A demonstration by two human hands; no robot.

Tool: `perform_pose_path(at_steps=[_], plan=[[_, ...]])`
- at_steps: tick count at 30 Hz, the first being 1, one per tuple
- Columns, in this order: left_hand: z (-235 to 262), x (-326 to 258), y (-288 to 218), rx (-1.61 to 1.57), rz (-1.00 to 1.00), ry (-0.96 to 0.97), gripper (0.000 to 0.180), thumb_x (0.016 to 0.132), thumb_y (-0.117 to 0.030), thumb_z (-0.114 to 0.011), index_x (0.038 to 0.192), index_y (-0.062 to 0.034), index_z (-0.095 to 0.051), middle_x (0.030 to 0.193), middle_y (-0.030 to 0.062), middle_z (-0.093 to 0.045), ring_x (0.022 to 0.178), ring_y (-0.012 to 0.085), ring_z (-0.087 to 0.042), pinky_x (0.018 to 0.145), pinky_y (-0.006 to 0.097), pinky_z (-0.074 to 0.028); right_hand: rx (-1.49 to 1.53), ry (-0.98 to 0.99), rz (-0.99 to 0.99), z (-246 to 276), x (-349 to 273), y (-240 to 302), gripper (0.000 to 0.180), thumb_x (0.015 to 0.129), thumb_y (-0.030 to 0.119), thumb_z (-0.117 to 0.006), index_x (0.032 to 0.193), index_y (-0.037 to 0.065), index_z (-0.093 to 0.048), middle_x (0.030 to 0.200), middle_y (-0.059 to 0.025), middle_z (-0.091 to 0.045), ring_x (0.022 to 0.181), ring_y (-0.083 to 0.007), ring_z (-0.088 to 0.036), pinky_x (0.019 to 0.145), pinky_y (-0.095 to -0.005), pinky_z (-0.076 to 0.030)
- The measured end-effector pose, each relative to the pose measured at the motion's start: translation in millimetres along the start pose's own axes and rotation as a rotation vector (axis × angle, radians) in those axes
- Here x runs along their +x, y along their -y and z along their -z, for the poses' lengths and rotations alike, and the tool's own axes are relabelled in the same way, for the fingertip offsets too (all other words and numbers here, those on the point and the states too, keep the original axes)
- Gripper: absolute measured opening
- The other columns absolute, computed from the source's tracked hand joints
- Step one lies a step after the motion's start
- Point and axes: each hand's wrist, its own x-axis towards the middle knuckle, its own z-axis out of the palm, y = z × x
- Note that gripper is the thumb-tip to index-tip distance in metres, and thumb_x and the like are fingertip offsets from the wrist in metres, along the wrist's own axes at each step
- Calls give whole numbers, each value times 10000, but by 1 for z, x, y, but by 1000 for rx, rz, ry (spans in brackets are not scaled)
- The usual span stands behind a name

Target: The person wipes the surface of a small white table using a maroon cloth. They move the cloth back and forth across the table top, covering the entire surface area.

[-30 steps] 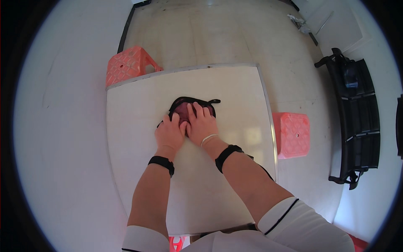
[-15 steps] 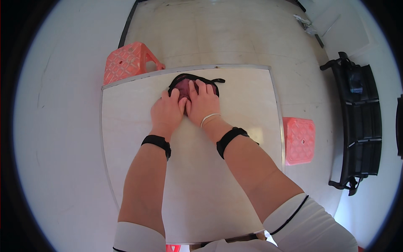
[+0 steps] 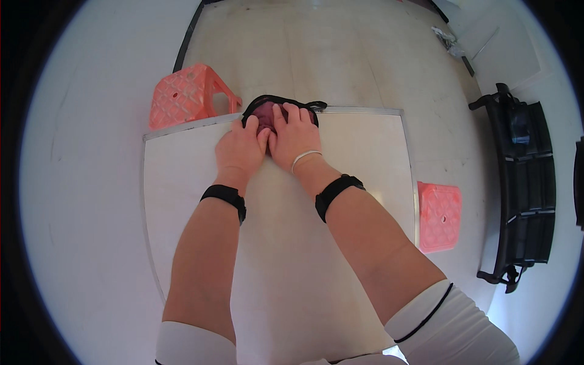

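A dark red, see-through-looking pouch with a black edge and a short black strap sits between my hands by the table's far edge. My left hand grips its near left side, fingers curled over it. Over its right part lies my right hand, with the fingers bent onto the cloth. Both thumbs meet at the pouch's near side. The hands hide much of it, and its black rim overlaps the table's far edge in view. I cannot tell whether it rests on the top or is lifted.
The white table has a metal rim. A pink plastic stool stands beyond its far left corner, another pink stool at its right side. A black bench lines the right wall. A white wall runs along the left.
Both hands and the pouch have shifted away from me, so the pouch now overlaps the table's far edge in view. The view has tilted slightly. The grip looks the same.
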Motion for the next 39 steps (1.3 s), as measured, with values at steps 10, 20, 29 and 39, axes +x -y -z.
perform_pose_path(at_steps=[10, 20, 29, 39], plan=[[-11, 1, 6, -50, -58, -97, 249, 863, -331, -408, 933, -93, -425, 870, 167, -509, 739, 355, -552, 611, 430, -447, -1, -39, -3, -12, 2, -1, 492, 772, 284, -492, 1199, 48, -431, 1173, -118, -423, 1066, -271, -396, 864, -346, -396], [-11, 4, 8, -45, -69, -101, 279, 871, -352, -392, 973, -98, -446, 865, 173, -513, 740, 355, -558, 611, 431, -451, -125, -82, 5, -21, 7, -2, 519, 791, 336, -486, 1228, 69, -405, 1170, -84, -419, 1088, -229, -389, 835, -335, -408], [-12, 0, 15, -51, -91, -67, 286, 854, -369, -421, 970, -110, -458, 870, 175, -509, 719, 341, -569, 604, 422, -462, -152, -53, -7, -18, 0, 1, 508, 786, 336, -494, 1210, 68, -411, 1188, -87, -421, 1090, -237, -389, 842, -339, -403], [-2, 6, 19, -59, -105, 62, 290, 845, -380, -445, 944, -106, -444, 884, 157, -489, 707, 319, -568, 583, 412, -466, -155, 14, -63, -16, 3, 6, 553, 765, 336, -511, 1235, 70, -387, 1231, -95, -391, 1067, -247, -399, 806, -357, -406]])
